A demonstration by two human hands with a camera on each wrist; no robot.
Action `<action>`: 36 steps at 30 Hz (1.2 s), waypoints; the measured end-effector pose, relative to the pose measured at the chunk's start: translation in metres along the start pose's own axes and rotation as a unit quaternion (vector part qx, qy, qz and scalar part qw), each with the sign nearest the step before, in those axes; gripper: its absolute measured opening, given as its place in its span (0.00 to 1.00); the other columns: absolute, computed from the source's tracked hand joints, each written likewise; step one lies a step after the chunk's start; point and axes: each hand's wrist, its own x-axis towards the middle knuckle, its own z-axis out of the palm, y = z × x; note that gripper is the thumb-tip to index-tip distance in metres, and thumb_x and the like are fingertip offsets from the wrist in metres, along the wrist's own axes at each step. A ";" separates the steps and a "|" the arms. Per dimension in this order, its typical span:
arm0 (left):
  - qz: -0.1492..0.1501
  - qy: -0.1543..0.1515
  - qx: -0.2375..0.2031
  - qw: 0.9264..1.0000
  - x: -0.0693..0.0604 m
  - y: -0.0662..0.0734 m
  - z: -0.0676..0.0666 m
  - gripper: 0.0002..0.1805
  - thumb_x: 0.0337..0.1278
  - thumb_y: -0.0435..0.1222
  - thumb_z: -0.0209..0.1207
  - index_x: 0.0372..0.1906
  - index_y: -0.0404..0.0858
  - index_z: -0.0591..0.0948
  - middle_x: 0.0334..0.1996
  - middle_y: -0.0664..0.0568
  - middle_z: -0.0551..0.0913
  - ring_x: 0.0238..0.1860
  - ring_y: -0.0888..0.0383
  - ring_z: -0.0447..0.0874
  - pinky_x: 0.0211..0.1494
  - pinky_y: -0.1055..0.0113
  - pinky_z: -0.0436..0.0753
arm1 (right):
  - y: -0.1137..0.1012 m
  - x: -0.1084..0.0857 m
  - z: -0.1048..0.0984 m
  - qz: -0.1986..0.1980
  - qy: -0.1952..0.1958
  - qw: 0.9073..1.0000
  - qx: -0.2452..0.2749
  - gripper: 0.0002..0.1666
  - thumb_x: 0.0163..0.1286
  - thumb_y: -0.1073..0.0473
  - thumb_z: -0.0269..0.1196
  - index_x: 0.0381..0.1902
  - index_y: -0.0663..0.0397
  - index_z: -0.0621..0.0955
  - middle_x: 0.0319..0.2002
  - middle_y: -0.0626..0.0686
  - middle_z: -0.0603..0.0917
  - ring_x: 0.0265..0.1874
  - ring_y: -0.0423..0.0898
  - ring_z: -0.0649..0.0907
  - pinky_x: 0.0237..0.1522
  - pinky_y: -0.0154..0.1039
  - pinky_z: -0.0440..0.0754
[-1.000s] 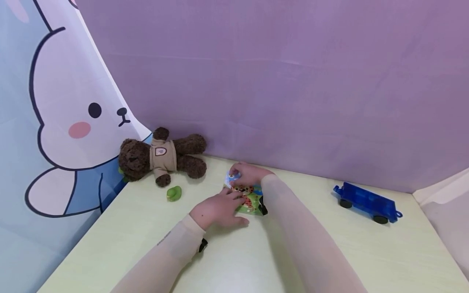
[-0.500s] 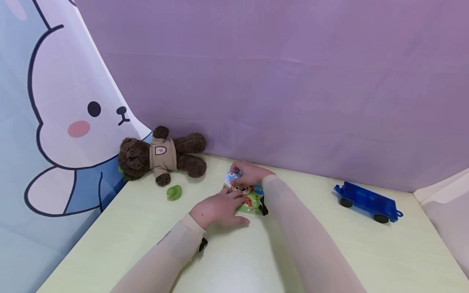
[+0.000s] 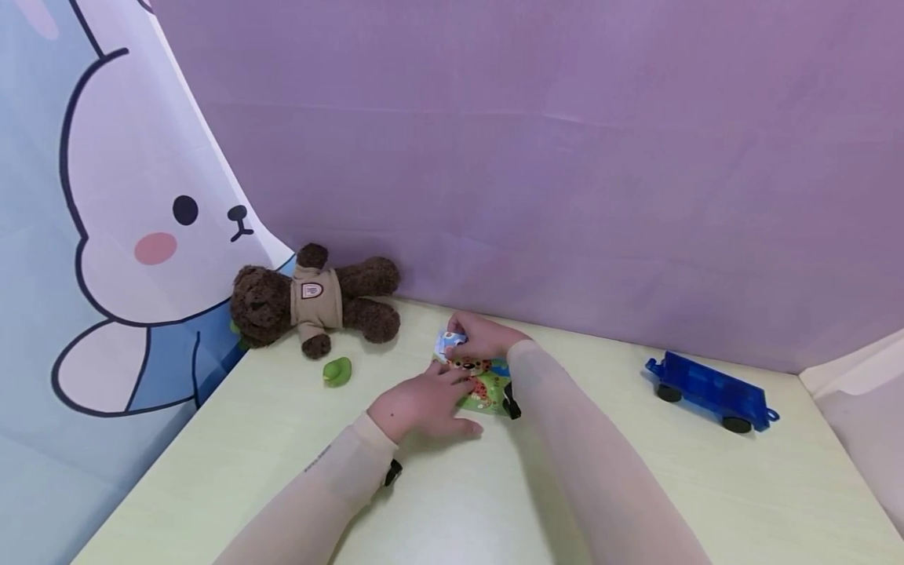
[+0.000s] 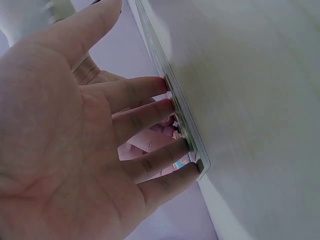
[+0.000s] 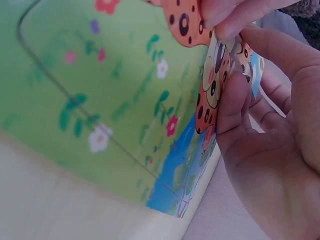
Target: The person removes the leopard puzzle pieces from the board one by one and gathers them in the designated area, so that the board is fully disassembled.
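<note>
A flat cartoon puzzle board [image 3: 489, 403], printed with a spotted leopard on green grass, lies on the table near the back wall. My left hand [image 3: 427, 404] has its fingers stretched out, and their tips press on the near left part of the board [image 4: 192, 135]. Across the board's far side reaches my right hand [image 3: 486, 333]. Its thumb and curled fingers pinch a thin puzzle piece [image 5: 257, 75] with a blue edge, raised at the board's far left. In the right wrist view a thin groove runs round the grass print. The right palm partly hides the piece.
A brown teddy bear [image 3: 315, 302] in a beige shirt lies at the back left. Before it sits a small green toy duck [image 3: 337, 372]. A blue toy wagon [image 3: 709, 390] with black wheels stands at the right. A purple cloth [image 3: 537, 157] hangs behind the table.
</note>
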 end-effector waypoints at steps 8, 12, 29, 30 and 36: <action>0.001 0.000 0.014 1.000 -0.002 0.002 -0.001 0.46 0.71 0.66 0.58 0.83 0.45 0.66 0.85 0.52 0.63 0.86 0.40 0.56 0.84 0.48 0.71 | -0.003 -0.002 0.004 0.012 0.018 1.000 0.012 0.14 0.83 0.55 0.59 0.60 0.51 0.73 0.57 0.56 0.80 0.51 0.48 0.79 0.59 0.45 0.81; 0.001 0.000 0.026 1.000 -0.002 0.001 0.000 0.43 0.74 0.61 0.59 0.83 0.44 0.66 0.85 0.51 0.63 0.86 0.40 0.57 0.86 0.48 0.68 | -0.003 -0.003 0.005 0.030 0.032 0.997 0.068 0.12 0.86 0.55 0.53 0.59 0.52 0.74 0.58 0.58 0.80 0.44 0.47 0.83 0.51 0.42 0.85; 0.021 -0.012 0.017 1.000 0.007 -0.017 -0.004 0.38 0.76 0.62 0.56 0.83 0.55 0.66 0.85 0.57 0.63 0.85 0.45 0.58 0.85 0.44 0.69 | 0.003 -0.036 -0.022 0.015 0.101 0.957 0.270 0.13 0.88 0.56 0.50 0.60 0.58 0.70 0.48 0.54 0.76 0.43 0.49 0.82 0.60 0.56 0.89; 0.026 -0.011 0.019 0.999 0.008 -0.018 -0.004 0.37 0.76 0.62 0.56 0.83 0.55 0.67 0.85 0.57 0.63 0.85 0.45 0.59 0.85 0.45 0.70 | 0.004 -0.040 -0.024 0.013 0.105 0.957 0.271 0.13 0.88 0.56 0.50 0.60 0.57 0.70 0.47 0.54 0.76 0.43 0.49 0.82 0.60 0.58 0.88; 0.035 0.006 0.016 0.999 0.006 -0.023 -0.007 0.35 0.76 0.62 0.56 0.81 0.56 0.70 0.85 0.54 0.63 0.85 0.44 0.58 0.85 0.40 0.66 | 0.008 -0.070 -0.041 0.015 0.127 0.959 0.255 0.13 0.87 0.56 0.52 0.60 0.59 0.69 0.47 0.56 0.77 0.45 0.55 0.84 0.62 0.63 0.87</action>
